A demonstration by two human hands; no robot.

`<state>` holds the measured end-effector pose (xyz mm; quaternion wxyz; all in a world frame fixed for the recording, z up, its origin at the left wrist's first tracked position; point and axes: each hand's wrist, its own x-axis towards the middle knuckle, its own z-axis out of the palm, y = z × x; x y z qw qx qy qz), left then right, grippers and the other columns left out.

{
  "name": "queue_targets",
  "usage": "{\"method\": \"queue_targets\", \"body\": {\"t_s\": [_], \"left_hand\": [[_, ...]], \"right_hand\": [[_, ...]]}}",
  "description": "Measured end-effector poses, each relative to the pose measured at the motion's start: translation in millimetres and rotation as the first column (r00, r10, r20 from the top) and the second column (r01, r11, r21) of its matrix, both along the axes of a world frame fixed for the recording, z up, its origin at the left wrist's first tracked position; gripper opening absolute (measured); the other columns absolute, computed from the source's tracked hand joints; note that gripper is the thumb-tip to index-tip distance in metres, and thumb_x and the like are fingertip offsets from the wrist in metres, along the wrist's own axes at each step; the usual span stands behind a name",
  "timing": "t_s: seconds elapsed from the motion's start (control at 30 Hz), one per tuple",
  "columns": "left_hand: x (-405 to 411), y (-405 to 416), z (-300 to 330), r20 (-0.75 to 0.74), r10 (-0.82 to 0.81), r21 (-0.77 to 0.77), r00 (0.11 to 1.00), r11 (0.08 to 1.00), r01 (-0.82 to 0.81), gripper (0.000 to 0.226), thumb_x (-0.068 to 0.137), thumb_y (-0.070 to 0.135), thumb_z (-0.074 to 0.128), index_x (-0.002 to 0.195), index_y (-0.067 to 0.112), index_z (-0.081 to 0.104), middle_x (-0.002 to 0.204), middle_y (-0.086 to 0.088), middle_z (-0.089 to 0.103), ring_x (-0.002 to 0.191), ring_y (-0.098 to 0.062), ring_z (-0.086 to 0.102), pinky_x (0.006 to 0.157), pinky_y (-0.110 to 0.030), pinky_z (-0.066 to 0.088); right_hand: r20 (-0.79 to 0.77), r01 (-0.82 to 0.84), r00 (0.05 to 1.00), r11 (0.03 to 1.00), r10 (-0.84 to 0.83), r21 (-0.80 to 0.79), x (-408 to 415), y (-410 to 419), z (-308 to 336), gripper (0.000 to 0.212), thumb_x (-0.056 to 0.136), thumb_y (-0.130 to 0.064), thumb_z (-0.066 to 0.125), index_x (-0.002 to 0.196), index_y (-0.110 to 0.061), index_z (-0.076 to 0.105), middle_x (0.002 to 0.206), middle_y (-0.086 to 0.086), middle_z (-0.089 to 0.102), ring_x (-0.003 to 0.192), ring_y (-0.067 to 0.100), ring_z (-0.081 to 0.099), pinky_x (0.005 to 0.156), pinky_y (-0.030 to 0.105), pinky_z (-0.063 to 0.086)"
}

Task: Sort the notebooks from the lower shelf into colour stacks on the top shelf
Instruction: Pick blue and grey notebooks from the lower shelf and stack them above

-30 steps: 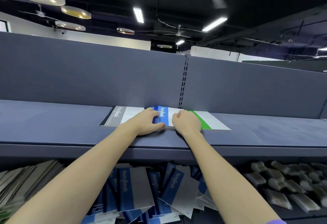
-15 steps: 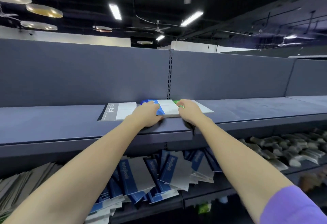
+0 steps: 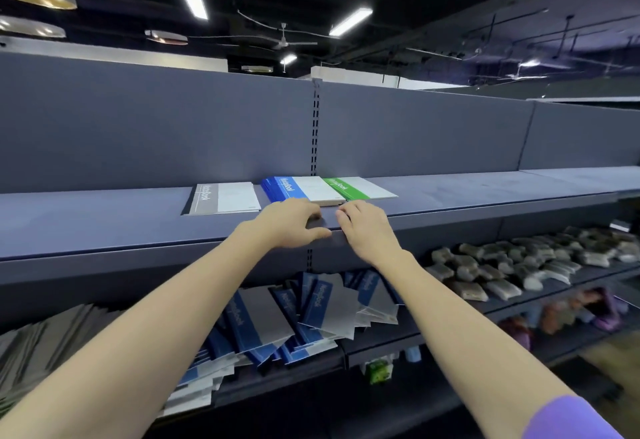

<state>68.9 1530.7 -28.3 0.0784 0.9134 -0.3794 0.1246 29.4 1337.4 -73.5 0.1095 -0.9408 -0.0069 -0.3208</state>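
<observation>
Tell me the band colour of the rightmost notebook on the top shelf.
Green, with white lettering, on the rightmost notebook; the rest of its cover is pale. Head view.

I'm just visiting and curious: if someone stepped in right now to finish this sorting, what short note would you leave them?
Left hand and right hand: both empty, fingers relaxed on the top shelf front edge.
On top, left to right: grey notebook, blue stack, green notebook.
Done: three colour piles started.
Left: the jumbled blue notebooks and a grey heap on the lower shelf still need moving up.
</observation>
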Motion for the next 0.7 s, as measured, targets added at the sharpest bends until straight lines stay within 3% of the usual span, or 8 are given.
{"method": "queue_targets", "body": {"t_s": [0.1,0.23,0.4,0.47,0.57,0.7], "left_hand": [[-3,-1,-7,0.105,0.019,-0.020,0.994,1.000,-0.017,0.045,0.094,0.062,0.048,0.113,0.024,0.061,0.111,0.006,0.059,0.100,-0.020,0.057,0.080,-0.036,0.049],[-11,-8,-7,0.146,0.037,-0.055,0.989,0.998,-0.030,0.038,0.096,0.053,0.051,0.115,0.022,0.061,0.114,0.003,0.060,0.101,-0.023,0.057,0.079,-0.035,0.045],[-32,-22,-10,0.243,-0.081,-0.138,0.967,0.984,0.117,0.023,0.092,0.024,0.059,0.111,0.013,0.063,0.114,-0.004,0.060,0.104,-0.025,0.053,0.084,-0.039,0.048],[-46,-34,-16,0.292,-0.213,-0.137,0.933,0.956,0.261,0.018,0.089,0.020,0.059,0.105,0.012,0.064,0.107,-0.005,0.061,0.100,-0.025,0.052,0.083,-0.040,0.047],[-70,-53,-38,0.201,-0.343,-0.063,0.917,0.930,0.362,0.019,0.092,0.022,0.056,0.108,0.016,0.062,0.100,-0.002,0.059,0.093,-0.021,0.053,0.076,-0.035,0.045],[-69,-60,-91,-0.043,-0.232,0.083,0.972,0.969,0.235,0.019,0.094,0.027,0.051,0.111,0.019,0.056,0.104,-0.001,0.057,0.089,-0.024,0.057,0.068,-0.034,0.042]], "right_hand": [[0.018,0.099,0.995,0.992,-0.098,-0.074,8,-2,-2,0.066,0.096,-0.050,0.010,0.113,-0.018,0.066,0.120,0.000,0.063,0.114,0.023,0.052,0.101,0.038,0.036],[0.058,0.200,0.979,0.974,-0.195,-0.111,10,2,-4,0.038,0.106,-0.040,0.036,0.123,-0.015,0.061,0.125,0.005,0.059,0.119,0.027,0.048,0.108,0.041,0.029],[0.235,0.319,0.923,0.947,-0.304,-0.025,-11,-2,-16,0.028,0.098,-0.034,0.054,0.099,-0.007,0.060,0.098,0.014,0.057,0.090,0.034,0.050,0.077,0.044,0.040],[0.263,0.300,0.916,0.952,-0.303,0.054,-25,-13,-25,0.026,0.096,-0.030,0.047,0.092,-0.006,0.055,0.093,0.015,0.054,0.085,0.034,0.049,0.074,0.045,0.042],[0.104,0.275,0.951,0.949,-0.292,0.153,-44,-31,-47,0.025,0.099,-0.025,0.040,0.098,-0.003,0.052,0.099,0.017,0.054,0.091,0.035,0.049,0.080,0.046,0.042],[-0.211,0.247,0.955,0.953,-0.209,0.173,-60,-48,-84,0.013,0.100,-0.023,0.050,0.099,-0.010,0.049,0.101,0.012,0.053,0.092,0.033,0.053,0.079,0.044,0.046]]}}
